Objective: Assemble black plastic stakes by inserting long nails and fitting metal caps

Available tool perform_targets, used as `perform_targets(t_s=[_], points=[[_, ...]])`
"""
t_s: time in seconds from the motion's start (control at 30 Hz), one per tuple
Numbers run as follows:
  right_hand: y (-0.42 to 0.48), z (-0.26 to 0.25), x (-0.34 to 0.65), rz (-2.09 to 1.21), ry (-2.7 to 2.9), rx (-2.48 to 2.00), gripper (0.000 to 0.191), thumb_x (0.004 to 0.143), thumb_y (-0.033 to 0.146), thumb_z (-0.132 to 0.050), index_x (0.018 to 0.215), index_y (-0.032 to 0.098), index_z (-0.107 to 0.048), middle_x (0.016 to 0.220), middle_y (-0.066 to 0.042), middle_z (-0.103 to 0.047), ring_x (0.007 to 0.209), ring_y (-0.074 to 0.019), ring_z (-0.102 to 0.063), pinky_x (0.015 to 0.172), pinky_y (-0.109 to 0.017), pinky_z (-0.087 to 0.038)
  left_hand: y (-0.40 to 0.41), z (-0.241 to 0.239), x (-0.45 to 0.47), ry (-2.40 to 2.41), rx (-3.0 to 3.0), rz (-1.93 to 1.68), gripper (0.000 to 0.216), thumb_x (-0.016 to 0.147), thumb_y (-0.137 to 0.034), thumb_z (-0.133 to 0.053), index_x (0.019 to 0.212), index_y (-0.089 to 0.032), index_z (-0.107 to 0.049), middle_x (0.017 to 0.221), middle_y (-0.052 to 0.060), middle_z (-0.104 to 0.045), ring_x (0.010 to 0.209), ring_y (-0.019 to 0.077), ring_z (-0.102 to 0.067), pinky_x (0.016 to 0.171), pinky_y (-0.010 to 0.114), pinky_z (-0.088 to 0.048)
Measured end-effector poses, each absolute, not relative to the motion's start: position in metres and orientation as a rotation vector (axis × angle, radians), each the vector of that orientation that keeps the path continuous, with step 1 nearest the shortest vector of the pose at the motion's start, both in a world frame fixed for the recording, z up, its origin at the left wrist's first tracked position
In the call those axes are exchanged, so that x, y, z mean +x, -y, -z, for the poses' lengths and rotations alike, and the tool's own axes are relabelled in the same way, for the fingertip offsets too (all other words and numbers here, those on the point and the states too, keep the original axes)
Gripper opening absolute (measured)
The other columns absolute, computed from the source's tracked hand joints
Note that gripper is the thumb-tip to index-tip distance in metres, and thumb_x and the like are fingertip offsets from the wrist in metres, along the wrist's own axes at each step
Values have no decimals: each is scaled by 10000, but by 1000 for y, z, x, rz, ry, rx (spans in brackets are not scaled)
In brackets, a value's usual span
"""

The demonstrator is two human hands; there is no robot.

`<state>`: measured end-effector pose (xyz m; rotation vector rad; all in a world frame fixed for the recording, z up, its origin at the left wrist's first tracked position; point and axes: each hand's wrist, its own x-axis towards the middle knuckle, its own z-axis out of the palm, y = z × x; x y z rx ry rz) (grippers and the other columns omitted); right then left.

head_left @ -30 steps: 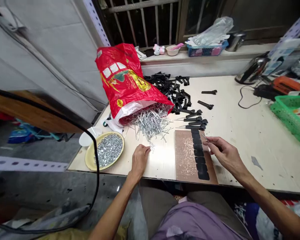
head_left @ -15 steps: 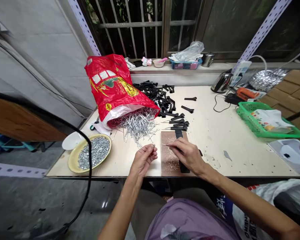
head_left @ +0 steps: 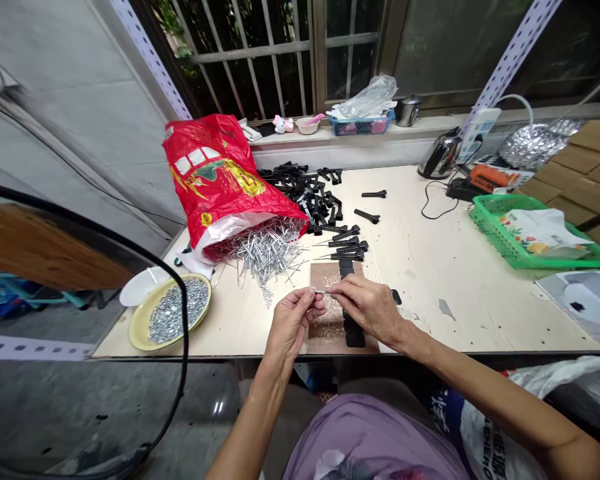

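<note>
My left hand (head_left: 294, 321) and my right hand (head_left: 367, 308) meet over the brown board (head_left: 325, 337) near the table's front edge. Their fingertips pinch a thin metal pin (head_left: 321, 292) between them; the left fingers also seem to pinch a tiny silver piece at the pin's end. A row of black flat pieces (head_left: 351, 327) lies on the board, partly hidden under my right hand. Behind the board lies a spill of silver pins (head_left: 263, 257) from the red bag (head_left: 220, 180), and a few black handles with pins (head_left: 347, 245).
A yellow dish of small silver parts (head_left: 169, 313) and a white bowl (head_left: 140, 285) sit front left. A heap of black plastic handles (head_left: 310, 190) lies at the back. A green basket (head_left: 530, 237), a kettle (head_left: 439, 155) and a black cord (head_left: 433, 203) stand right.
My left hand has left the table near the pin pile and risen to meet my right hand, which moved left with the pin. The camera view has swung right and up.
</note>
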<state>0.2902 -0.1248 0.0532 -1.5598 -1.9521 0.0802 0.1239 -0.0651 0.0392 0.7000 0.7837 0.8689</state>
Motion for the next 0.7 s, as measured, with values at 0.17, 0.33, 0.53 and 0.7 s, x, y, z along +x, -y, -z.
perform_targets(t_s=[0.17,0.33,0.53,0.7], points=[[128,-49,299,55,1973,-1579,204,943,267,-458,1015,215,-641,878,-31,-644,818,-130,-583,704,-228,-414,64,-35,134,-831,817,-878,276,661,-275,-774,859,-104,-687,745,43,-701,604,88,-633,637,215,-541],[129,-48,304,206,1977,-1621,195,938,263,-468,902,190,-646,841,-35,-644,807,-141,-559,707,-250,-387,64,-28,142,-891,961,-901,258,713,-290,-731,902,-117,-697,758,37,-703,613,87,-635,661,218,-534],[128,-45,307,241,1998,-1670,239,957,288,-426,891,206,-642,809,-41,-640,789,-156,-532,697,-275,-367,65,-27,144,-1011,1259,-945,239,756,-324,-682,901,-135,-707,707,29,-697,649,123,-652,698,250,-527],[128,-42,307,118,1994,-1689,236,959,271,-411,933,205,-636,821,-53,-640,794,-161,-543,687,-274,-374,63,-29,144,-1056,1351,-959,227,732,-321,-700,878,-149,-728,705,40,-707,657,145,-664,679,246,-520]])
